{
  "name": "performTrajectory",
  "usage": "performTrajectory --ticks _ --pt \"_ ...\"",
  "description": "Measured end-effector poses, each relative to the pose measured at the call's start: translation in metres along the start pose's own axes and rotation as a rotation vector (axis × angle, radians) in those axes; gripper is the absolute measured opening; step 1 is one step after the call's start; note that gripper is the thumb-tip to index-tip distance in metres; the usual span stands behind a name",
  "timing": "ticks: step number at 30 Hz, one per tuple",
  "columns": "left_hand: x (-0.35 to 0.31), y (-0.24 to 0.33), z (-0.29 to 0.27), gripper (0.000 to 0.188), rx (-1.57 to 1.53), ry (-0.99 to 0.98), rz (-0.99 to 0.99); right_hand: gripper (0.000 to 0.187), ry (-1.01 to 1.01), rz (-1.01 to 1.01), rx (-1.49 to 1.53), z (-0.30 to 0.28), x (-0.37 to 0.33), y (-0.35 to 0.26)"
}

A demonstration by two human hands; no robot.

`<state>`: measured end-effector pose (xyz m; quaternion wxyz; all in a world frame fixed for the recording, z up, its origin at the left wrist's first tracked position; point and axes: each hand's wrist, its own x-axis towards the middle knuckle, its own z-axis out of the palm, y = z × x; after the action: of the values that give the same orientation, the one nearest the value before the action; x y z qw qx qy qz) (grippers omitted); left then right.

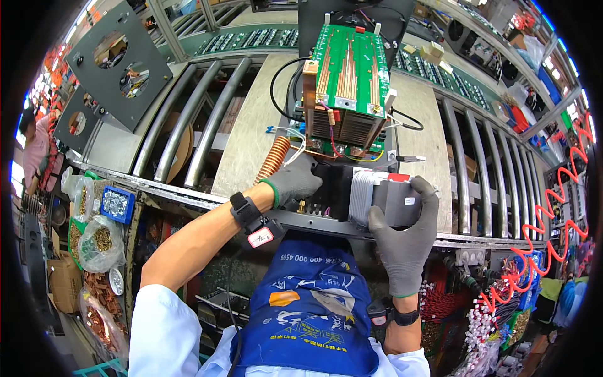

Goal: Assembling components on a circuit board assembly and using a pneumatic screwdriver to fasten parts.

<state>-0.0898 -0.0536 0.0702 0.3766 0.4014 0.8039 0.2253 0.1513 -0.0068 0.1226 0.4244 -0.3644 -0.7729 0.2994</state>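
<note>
My right hand (405, 242), in a grey glove, grips a dark grey block (401, 202) with a silver ribbed side, thumb on the near side and fingers over its right end. The block, perhaps a transformer, sits at the front of a black metal chassis (311, 221). My left hand (296, 183), also gloved, is curled inside the chassis, left of the block; its fingertips are hidden. Beside its wrist stands a copper-coloured coil (273, 160) with white wires. Behind both hands rises a green circuit board assembly (348, 69) with copper strips and dark fins below.
Metal rollers (204, 125) flank the work board (248, 132) on both sides. Grey panels with round holes (119, 66) lean at the far left. A blue bin of screws (117, 204) and bags of small parts sit at left. A red coiled hose (553, 204) hangs at right.
</note>
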Motion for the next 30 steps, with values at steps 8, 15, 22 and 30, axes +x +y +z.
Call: performTrajectory --ticks 8,15,22,30 --pt "-0.005 0.002 0.012 0.048 -0.153 0.243 -0.075 0.065 -0.048 -0.099 0.034 -0.005 0.002 0.004" --pt "-0.014 -0.011 0.019 0.028 0.031 0.348 0.223 0.067 -0.037 -0.191 0.006 0.011 -0.012 -0.004" --pt "-0.015 -0.018 0.021 0.023 0.230 0.406 0.379 0.067 -0.033 -0.220 -0.050 0.015 -0.015 -0.004" --pt "-0.016 -0.024 0.023 0.014 0.446 0.324 0.426 0.064 -0.071 -0.215 -0.067 0.021 -0.013 -0.014"
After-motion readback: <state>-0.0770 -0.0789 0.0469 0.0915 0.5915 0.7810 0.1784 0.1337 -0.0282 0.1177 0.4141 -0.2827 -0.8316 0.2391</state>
